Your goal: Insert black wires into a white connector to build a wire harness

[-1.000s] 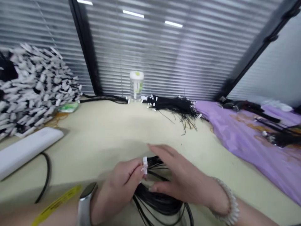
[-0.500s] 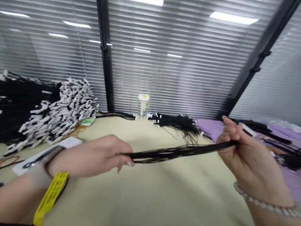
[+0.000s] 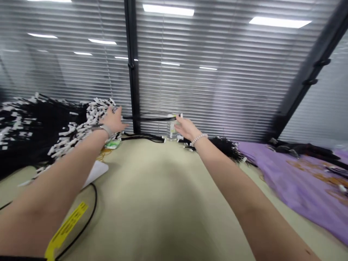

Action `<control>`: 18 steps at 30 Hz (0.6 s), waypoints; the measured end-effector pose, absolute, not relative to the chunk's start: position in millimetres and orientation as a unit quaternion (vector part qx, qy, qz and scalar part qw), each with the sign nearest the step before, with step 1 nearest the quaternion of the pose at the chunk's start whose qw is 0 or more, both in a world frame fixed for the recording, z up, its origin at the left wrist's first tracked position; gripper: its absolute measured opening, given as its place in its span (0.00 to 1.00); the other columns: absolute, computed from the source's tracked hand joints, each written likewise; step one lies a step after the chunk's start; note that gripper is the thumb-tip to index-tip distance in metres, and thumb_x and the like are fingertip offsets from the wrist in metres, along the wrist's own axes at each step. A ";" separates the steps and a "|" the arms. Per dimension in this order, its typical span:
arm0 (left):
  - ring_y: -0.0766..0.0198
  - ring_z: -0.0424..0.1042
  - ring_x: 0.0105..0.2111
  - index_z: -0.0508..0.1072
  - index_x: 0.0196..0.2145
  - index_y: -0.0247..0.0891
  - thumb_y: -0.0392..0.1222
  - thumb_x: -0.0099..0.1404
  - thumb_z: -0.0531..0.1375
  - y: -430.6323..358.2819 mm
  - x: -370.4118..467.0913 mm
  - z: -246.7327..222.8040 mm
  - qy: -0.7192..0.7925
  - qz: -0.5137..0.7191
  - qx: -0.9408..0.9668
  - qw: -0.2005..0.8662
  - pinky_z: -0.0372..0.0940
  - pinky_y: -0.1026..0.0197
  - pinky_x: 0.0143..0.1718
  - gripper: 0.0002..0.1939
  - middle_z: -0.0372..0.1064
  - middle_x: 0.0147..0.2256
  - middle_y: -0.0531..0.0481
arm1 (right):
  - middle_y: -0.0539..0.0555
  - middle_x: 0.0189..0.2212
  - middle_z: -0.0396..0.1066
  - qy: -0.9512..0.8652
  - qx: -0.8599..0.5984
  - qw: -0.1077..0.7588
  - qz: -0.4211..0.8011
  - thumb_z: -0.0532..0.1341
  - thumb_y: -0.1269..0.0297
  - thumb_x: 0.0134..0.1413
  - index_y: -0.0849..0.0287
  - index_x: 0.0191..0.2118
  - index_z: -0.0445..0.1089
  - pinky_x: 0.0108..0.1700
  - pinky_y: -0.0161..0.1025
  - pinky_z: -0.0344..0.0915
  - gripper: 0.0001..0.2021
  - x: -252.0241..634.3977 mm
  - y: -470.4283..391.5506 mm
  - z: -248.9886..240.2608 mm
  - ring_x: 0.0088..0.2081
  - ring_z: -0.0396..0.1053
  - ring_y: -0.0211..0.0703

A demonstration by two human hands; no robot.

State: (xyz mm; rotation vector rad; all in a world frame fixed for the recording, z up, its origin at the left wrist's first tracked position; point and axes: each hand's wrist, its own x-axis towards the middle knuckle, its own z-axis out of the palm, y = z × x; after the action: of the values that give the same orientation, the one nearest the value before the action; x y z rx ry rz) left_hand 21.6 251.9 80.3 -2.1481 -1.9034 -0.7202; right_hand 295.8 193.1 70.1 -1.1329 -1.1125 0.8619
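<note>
A thin bundle of black wires is stretched level above the back of the table, with a white tip at its right end. My right hand pinches that end between thumb and fingers, in front of a clear jar. My left hand is at the pile of black wires with white connectors, its fingers spread apart. The bundle's left end reaches the gap beside my left thumb; blur hides whether it touches.
Black wires and a dark wire bunch lie along the back edge. Purple cloth with loose wires covers the right side. A white object and a green packet are at left. Blinds stand behind.
Both hands have moved forward to the back of the table, carrying the black wire bundle from the near middle. My left hand's fingers have spread; my right hand still grips one end.
</note>
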 end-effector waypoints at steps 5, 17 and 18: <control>0.49 0.59 0.55 0.56 0.59 0.39 0.50 0.64 0.54 274.8 16.0 32.2 -0.688 -0.190 -0.698 0.060 0.52 0.36 0.55 0.28 0.55 0.57 0.40 | 0.57 0.44 0.65 -0.517 -0.583 0.544 0.312 0.56 0.60 0.61 0.64 0.49 0.64 0.43 0.42 0.68 0.15 316.9 219.7 22.4 0.42 0.67 0.40; 0.52 0.59 0.55 0.63 0.54 0.35 0.53 0.65 0.53 250.3 81.8 -55.6 -0.582 -0.073 -0.810 0.003 0.54 0.41 0.55 0.25 0.59 0.55 0.41 | 0.60 0.57 0.54 -0.551 -0.771 0.319 0.001 0.57 0.57 0.59 0.61 0.56 0.60 0.58 0.58 0.52 0.22 457.5 182.1 -40.5 0.58 0.54 0.52; 0.52 0.59 0.55 0.63 0.54 0.35 0.53 0.65 0.53 247.9 85.2 -60.7 -0.573 -0.072 -0.816 0.001 0.53 0.41 0.56 0.25 0.58 0.55 0.41 | 0.60 0.58 0.53 -0.555 -0.780 0.287 -0.005 0.57 0.56 0.58 0.61 0.56 0.60 0.59 0.59 0.49 0.23 461.4 179.6 -49.9 0.59 0.52 0.54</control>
State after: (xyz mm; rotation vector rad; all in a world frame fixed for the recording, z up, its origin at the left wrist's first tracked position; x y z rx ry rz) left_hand 85.2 247.9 -60.7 -2.5621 -1.7993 -0.2257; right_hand 461.4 179.6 -49.9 -2.0843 -1.4836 -0.0120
